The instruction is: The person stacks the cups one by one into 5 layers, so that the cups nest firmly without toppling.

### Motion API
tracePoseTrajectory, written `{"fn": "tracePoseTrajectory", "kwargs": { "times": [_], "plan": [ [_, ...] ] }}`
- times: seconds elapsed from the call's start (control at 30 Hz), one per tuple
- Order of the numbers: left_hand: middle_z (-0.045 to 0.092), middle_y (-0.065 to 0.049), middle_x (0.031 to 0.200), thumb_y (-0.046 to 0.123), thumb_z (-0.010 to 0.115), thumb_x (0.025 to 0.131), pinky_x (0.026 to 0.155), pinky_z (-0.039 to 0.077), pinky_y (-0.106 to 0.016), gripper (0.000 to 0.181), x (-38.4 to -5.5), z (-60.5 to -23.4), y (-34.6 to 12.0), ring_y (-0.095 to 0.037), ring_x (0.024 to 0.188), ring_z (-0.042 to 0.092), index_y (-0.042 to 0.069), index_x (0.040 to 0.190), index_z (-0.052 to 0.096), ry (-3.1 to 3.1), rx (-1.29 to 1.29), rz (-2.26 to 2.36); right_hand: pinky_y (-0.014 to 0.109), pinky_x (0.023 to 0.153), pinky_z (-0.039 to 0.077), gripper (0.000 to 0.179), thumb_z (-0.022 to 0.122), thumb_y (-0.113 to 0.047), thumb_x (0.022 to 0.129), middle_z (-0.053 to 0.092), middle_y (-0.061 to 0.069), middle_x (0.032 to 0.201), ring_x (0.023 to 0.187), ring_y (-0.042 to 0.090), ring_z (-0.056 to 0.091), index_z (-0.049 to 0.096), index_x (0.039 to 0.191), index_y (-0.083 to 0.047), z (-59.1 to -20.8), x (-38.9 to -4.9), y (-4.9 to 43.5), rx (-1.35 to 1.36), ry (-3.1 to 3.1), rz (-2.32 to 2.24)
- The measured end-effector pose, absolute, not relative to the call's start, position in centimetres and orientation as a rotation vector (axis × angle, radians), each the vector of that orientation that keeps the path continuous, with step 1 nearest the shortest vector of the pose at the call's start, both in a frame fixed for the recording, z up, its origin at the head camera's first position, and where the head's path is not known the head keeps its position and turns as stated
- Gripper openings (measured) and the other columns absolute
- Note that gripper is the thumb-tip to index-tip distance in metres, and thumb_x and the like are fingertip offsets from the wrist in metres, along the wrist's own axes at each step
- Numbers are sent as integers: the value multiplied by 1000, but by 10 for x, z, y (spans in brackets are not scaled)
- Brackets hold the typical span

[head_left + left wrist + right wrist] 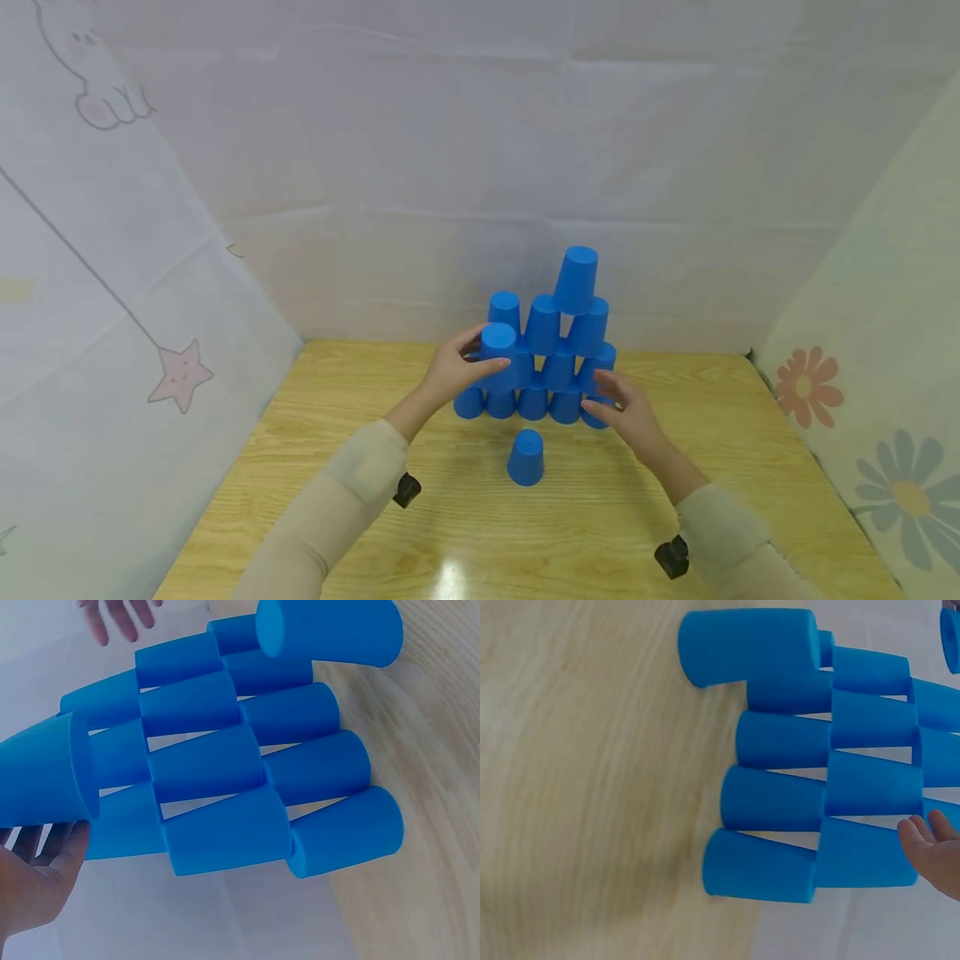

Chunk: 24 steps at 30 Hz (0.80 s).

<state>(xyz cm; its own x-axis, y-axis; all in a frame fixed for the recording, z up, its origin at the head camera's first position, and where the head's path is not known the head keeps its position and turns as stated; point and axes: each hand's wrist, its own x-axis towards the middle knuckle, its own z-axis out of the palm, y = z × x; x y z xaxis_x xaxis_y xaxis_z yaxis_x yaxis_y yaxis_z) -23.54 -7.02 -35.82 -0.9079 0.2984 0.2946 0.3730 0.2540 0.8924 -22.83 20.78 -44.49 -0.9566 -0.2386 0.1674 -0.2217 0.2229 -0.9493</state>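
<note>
My left hand (448, 372) grips an upside-down blue cup (498, 343) at the left front of a stepped wall of blue cups (557, 371). In the left wrist view the held cup (37, 769) overlaps the upper rows, thumb along its side. All the stacked cups stand mouth down in rows, with a single top cup (577, 281) over the right part of the third row. My right hand (633, 421) holds nothing; its loosely bent fingers are beside the wall's right end, close to the lower cups (866, 851).
One more upside-down blue cup (526, 458) stands on the wooden table (337, 467) in front of the wall, between the forearms. A pale cloth backdrop (390, 267) rises close behind the stack, with printed cloth panels (885, 400) at both sides.
</note>
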Motion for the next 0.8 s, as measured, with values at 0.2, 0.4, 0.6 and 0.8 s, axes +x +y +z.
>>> {"fn": "tracePoseTrajectory", "kwargs": {
  "times": [0.2,0.4,0.6,0.8],
  "plan": [
    [53,-10,114,16,66,77,81,43,-40,52,-255,-359,-68,-25,102,49,9,125,46,-2410,-673,-1754,48,92,30,60,63,-24,79,35,17,130,117,35,33,35,128,-4,-467,-219,198,-396,2444,-1891],
    [54,-5,112,27,67,75,82,42,-36,56,-271,-359,-67,-20,101,49,15,126,46,-2392,-626,-1768,48,91,31,59,64,-21,79,37,17,129,116,36,33,36,127,-3,-484,-210,185,-343,2429,-1875],
    [54,-3,111,33,67,74,80,43,-37,57,-279,-348,-64,-18,99,50,17,125,47,-2398,-605,-1747,47,91,32,57,64,-17,78,38,15,128,116,36,33,37,127,-3,-499,-204,174,-300,2363,-1892],
    [52,-2,112,36,66,74,81,42,-37,60,-289,-337,-60,-18,100,48,18,127,44,-2417,-604,-1736,46,86,37,59,65,-16,77,38,16,127,115,39,33,37,128,-6,-515,-203,165,-294,2360,-1807]
  ]
}}
